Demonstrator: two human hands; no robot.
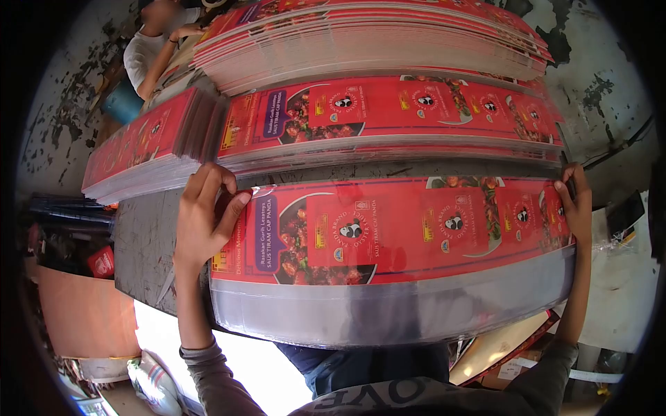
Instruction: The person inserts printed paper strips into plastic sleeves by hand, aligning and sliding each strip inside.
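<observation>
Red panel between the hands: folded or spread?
Spread. The red panel shows its full printed length, with no fold visible, from left hand to right hand.

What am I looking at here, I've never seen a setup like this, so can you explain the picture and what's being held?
There is no machine here, just a person working with two bare hands. The one picture comes from a camera worn on their head, looking forward and down.

The left hand and right hand pinch the far corners of a long red printed sheet, with a band of clear plastic along its near side.

Beyond it on the grey work surface lies a long stack of similar red sheets, with a shorter stack to its left and a taller stack farther back. At the upper left, another person is partly visible.
</observation>
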